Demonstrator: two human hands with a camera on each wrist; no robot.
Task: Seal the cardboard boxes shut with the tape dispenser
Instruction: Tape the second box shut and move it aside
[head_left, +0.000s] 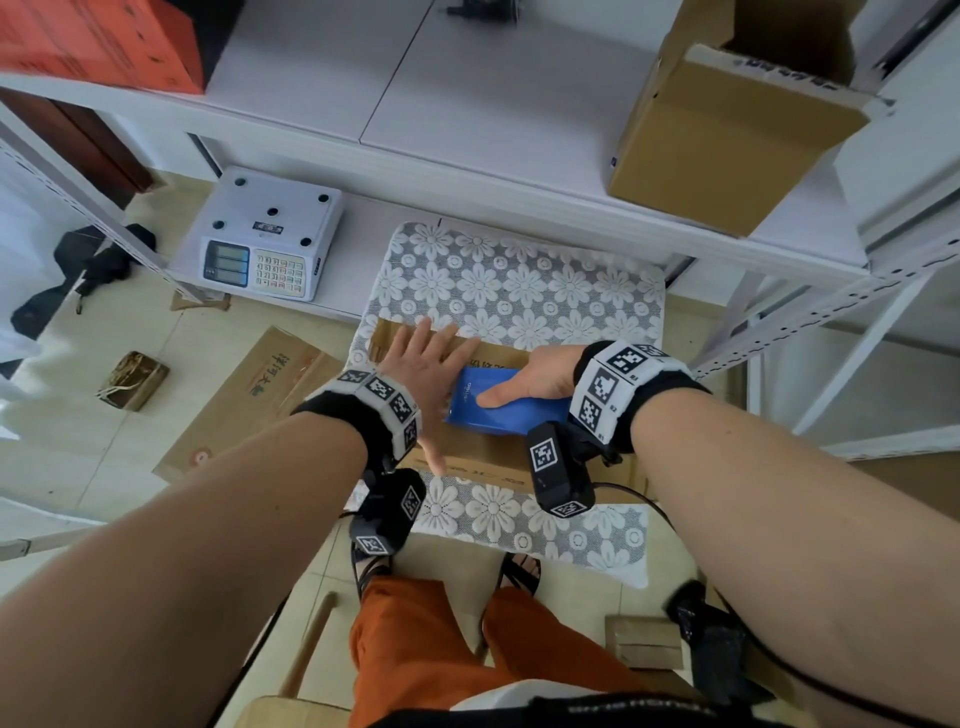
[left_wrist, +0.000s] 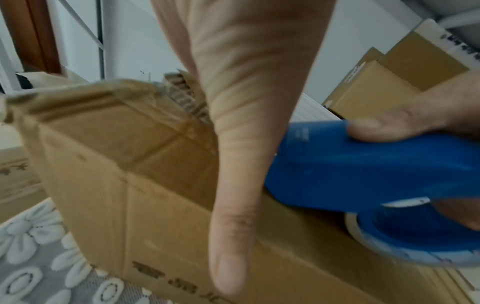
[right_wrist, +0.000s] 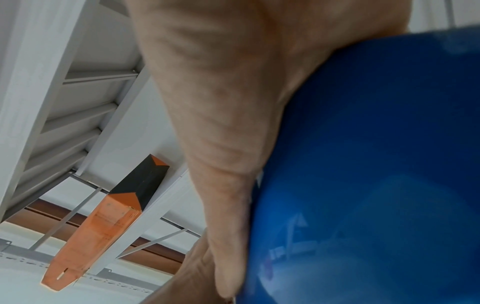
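A brown cardboard box (head_left: 483, 457) (left_wrist: 109, 168) lies on a flower-patterned mat (head_left: 519, 286) in front of me. My left hand (head_left: 423, 364) (left_wrist: 233, 144) lies flat on the box top with straight fingers, its thumb hanging down the near side. My right hand (head_left: 535, 376) (right_wrist: 221, 123) grips a blue tape dispenser (head_left: 498, 402) (left_wrist: 350, 164) (right_wrist: 376, 164), thumb on its side, pressing it onto the box top just right of the left hand. The tape roll (left_wrist: 363, 236) shows under the dispenser.
A white scale (head_left: 265, 239) sits on the low shelf at left. A second cardboard box (head_left: 727, 130) stands open on the upper white shelf (head_left: 441, 104). Flattened cardboard (head_left: 249, 400) lies on the floor at left, an orange box (head_left: 98, 41) at top left.
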